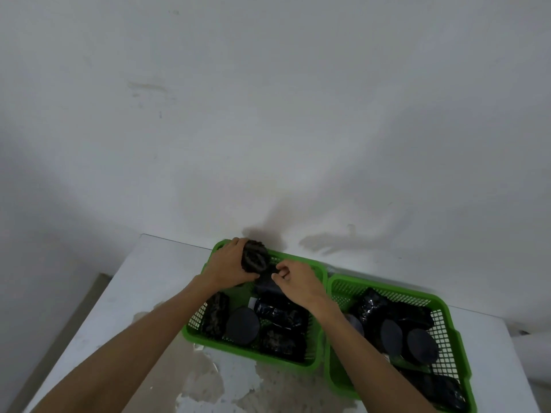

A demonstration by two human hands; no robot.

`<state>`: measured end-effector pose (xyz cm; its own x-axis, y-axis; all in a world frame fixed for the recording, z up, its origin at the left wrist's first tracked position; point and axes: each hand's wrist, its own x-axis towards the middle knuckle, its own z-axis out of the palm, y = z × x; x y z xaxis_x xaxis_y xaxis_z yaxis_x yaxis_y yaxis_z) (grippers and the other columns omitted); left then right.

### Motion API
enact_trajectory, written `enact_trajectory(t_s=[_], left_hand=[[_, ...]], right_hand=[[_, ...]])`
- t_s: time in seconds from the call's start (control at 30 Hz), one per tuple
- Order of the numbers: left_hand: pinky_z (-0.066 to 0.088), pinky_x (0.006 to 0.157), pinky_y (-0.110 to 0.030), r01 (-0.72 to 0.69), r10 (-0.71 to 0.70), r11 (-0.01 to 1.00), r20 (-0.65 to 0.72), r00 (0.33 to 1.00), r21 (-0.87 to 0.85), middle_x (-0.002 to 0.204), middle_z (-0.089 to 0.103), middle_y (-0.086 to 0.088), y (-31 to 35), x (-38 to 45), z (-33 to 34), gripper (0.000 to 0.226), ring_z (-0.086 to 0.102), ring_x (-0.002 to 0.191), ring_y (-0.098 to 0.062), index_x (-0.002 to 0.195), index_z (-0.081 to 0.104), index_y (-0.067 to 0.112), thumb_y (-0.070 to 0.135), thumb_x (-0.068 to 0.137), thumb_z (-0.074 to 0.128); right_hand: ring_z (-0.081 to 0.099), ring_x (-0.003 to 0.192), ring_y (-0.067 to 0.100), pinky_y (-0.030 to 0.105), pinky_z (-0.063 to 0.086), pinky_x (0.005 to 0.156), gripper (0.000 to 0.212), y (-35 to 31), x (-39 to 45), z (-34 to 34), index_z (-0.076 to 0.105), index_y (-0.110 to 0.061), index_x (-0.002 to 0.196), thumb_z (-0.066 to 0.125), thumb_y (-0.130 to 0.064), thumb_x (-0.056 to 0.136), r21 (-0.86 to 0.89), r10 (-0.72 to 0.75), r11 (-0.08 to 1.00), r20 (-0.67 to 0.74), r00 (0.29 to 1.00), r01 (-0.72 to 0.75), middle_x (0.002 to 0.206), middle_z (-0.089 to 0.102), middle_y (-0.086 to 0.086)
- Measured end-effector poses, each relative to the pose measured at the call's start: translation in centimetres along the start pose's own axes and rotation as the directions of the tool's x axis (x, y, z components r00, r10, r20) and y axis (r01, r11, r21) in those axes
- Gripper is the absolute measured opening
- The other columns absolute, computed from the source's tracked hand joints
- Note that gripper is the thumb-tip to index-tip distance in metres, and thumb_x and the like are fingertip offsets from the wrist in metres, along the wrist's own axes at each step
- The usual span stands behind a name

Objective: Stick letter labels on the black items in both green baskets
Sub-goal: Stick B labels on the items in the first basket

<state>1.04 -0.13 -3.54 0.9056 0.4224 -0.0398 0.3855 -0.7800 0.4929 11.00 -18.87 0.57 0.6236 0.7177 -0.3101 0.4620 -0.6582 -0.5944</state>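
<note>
Two green baskets stand side by side on a white table: the left basket point(195, 336) and the right basket point(453, 317). Both hold several black items: wrapped bundles and round discs. My left hand point(231, 263) grips a black knobbly round item point(255, 257) and holds it up over the far end of the left basket. My right hand point(293, 277) hovers just right of that item with its fingers curled and thumb and fingertips close together; whether a label sits between them is too small to tell. A black disc point(242, 325) and a shiny black bundle point(283, 312) lie in the left basket.
The white table point(125, 308) has worn, peeling patches near its front edge. A plain white wall point(268, 114) rises right behind the baskets. The table's left edge drops to a darker floor strip point(74, 317). A white pipe-like shape point(530, 353) lies at the far right.
</note>
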Motion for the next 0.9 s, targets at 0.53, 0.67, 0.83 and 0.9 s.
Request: enact_trajectory(t_s=[0.53, 0.67, 0.83, 0.9], left_hand=[[0.051, 0.074, -0.031, 0.412, -0.309, 0.434, 0.298, 0.903, -0.801, 0.103, 0.065, -0.006, -1.6, -1.7, -4.3, 0.023, 0.062, 0.093, -0.019, 0.099, 0.063, 0.016, 0.036, 0.088, 0.058], [0.047, 0.068, -0.031, 0.468, -0.288, 0.287, 0.391, 0.874, -0.836, 0.084, 0.055, -0.004, -2.2, -2.1, -4.3, 0.026, 0.053, 0.078, -0.017, 0.085, 0.058, 0.017, 0.039, 0.093, 0.046], [0.054, 0.090, -0.045, 0.393, -0.350, 0.701, 0.193, 0.917, -0.595, 0.109, 0.068, -0.006, -4.2, -1.9, -3.7, 0.038, 0.064, 0.098, -0.021, 0.113, 0.064, 0.014, 0.044, 0.095, 0.049], [0.050, 0.092, -0.040, 0.308, -0.333, 0.853, 0.016, 0.943, -0.422, 0.117, 0.064, -0.001, -5.3, -2.0, -3.6, 0.042, 0.060, 0.104, -0.018, 0.122, 0.061, 0.016, 0.044, 0.093, 0.054]], right_hand=[[0.057, 0.120, 0.018, 0.045, 0.047, 0.106, 0.078, -3.0, 1.7, 4.5, 0.044, -0.028, 0.130, 0.089, -0.044, 0.069, 0.723, 0.183, 0.651, 0.146, 0.972, -0.231, 0.125, 0.055, -0.007], [0.061, 0.112, 0.013, 0.039, 0.052, 0.100, 0.076, -4.1, 2.0, 4.8, 0.046, -0.025, 0.128, 0.090, -0.041, 0.068, 0.695, 0.125, 0.707, 0.061, 0.990, -0.132, 0.124, 0.060, -0.003], [0.054, 0.117, 0.017, 0.036, 0.051, 0.099, 0.087, -5.5, 3.6, 4.5, 0.037, -0.027, 0.138, 0.085, -0.048, 0.068, 0.479, 0.087, 0.878, -0.107, 0.991, -0.025, 0.130, 0.052, -0.001], [0.047, 0.120, 0.018, 0.036, 0.049, 0.100, 0.091, -5.8, 4.6, 4.0, 0.034, -0.025, 0.140, 0.084, -0.047, 0.068, 0.261, 0.008, 0.965, -0.134, 0.991, 0.028, 0.131, 0.047, 0.001]])
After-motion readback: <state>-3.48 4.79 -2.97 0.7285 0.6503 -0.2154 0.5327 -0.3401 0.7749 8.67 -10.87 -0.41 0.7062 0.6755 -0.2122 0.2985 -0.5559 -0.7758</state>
